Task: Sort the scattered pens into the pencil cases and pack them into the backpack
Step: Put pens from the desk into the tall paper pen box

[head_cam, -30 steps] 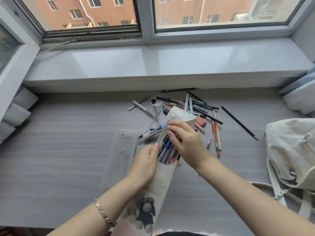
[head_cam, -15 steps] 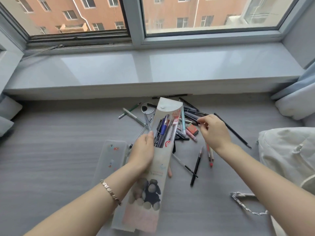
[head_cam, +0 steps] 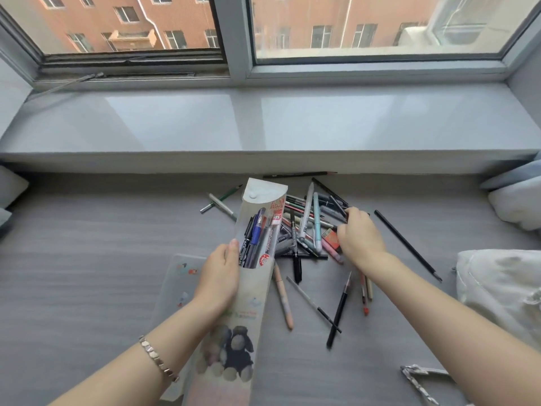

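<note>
Hidden first: the right hand [head_cam: 358,237] lies palm-down over the heap of loose pens and pencils [head_cam: 310,227], its fingers [head_cam: 352,212] curled onto a dark pen at the heap's far right edge; can't tell whether they actually pinch it. A translucent frosted plastic pencil case w/ small stickers [head_cam: 178,276] is mostly covered by the left forearm. The off-white fabric backpack [head_cam: 503,284] is cut off at the right edge, its metal chain strap [head_cam: 421,382] partly out of frame.

The left hand [head_cam: 218,276] grips a tall pale card-like pencil case printed w/ a dark cartoon sheep [head_cam: 251,303], thumb clamped along its near-left edge, flap open at the far end. Blue, black & red-capped pens [head_cam: 259,238] stand inside it, just right of the thumb. More strays lie nearer than the right fingers: a peach pen [head_cam: 283,300], a black pen [head_cam: 339,312], a long black pencil [head_cam: 407,244] off to their right.

All rests on a grey wood-grain bench [head_cam: 87,259] below a glossy grey windowsill [head_cam: 263,121]; window [head_cam: 351,24] shows a brick building.
</note>
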{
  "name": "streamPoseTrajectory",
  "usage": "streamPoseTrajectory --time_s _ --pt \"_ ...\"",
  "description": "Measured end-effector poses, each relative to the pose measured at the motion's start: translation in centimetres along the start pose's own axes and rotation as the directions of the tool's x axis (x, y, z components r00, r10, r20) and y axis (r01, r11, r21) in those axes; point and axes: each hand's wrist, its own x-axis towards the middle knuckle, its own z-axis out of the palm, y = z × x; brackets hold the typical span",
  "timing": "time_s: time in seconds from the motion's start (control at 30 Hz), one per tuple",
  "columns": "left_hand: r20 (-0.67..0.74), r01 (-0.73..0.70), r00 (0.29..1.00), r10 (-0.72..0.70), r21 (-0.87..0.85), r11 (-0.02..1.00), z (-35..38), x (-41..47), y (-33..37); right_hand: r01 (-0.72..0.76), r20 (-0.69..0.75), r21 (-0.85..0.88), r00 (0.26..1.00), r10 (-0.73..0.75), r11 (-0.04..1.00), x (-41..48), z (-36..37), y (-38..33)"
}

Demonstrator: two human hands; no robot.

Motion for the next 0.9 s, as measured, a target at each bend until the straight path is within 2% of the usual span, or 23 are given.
streamPoseTrajectory --time_s 0.1,0.23,0.3,0.37,0.43,0.5,0.6,0.67,0.73,0.9 --pt "-0.001 0.015 1.000 -0.015 -0.004 1.000 -0.2 0.0 -0.3 -0.035 0.000 0.185 0.999 0.036 0.982 -0.1 -0.3 -1.6" --pt "-0.003 0.018 1.000 -0.018 -0.022 1.000 -0.5 -0.4 -0.8 0.016 0.070 0.006 0.997 -0.017 1.000 0.0 1.5 -3.3" --pt "0.007 0.016 1.000 -0.016 -0.020 1.000 -0.7 -0.6 -1.2 0.032 0.094 -0.005 0.995 -0.031 0.999 -0.3 2.3 -3.4" --pt "0.018 0.004 1.000 -0.004 -0.030 1.000 -0.9 -0.8 -1.6 0.050 0.078 0.091 0.995 -0.057 0.995 -0.9 2.0 -3.6" --pt "0.031 -0.007 0.999 0.008 -0.034 0.999 -1.2 -1.1 -2.1 0.074 0.033 0.273 0.996 -0.087 0.959 -1.7 0.9 -3.8" --pt "0.046 -0.007 0.999 0.009 -0.027 1.000 -1.4 -1.6 -2.7 0.059 0.053 0.461 0.994 -0.094 0.885 -3.3 -0.7 -4.2" --pt "0.074 -0.010 0.997 0.009 0.016 1.000 -1.5 -2.7 -3.0 -0.060 0.241 0.782 0.947 -0.213 0.620 -6.9 -3.5 -4.7" --pt "0.083 -0.013 0.997 0.011 0.029 0.999 -1.5 -3.4 -2.8 -0.037 0.243 0.833 0.921 -0.305 0.553 -9.0 -4.8 -5.1" --pt "0.098 -0.031 0.995 0.030 0.004 1.000 -1.3 -4.0 -2.8 -0.025 0.217 0.847 0.928 -0.302 0.531 -10.6 -5.5 -5.7" --pt "0.107 -0.067 0.992 0.069 -0.022 0.998 -0.7 -5.2 -2.8 -0.269 0.325 0.931 0.918 -0.226 0.246 -12.9 -4.0 -7.0"
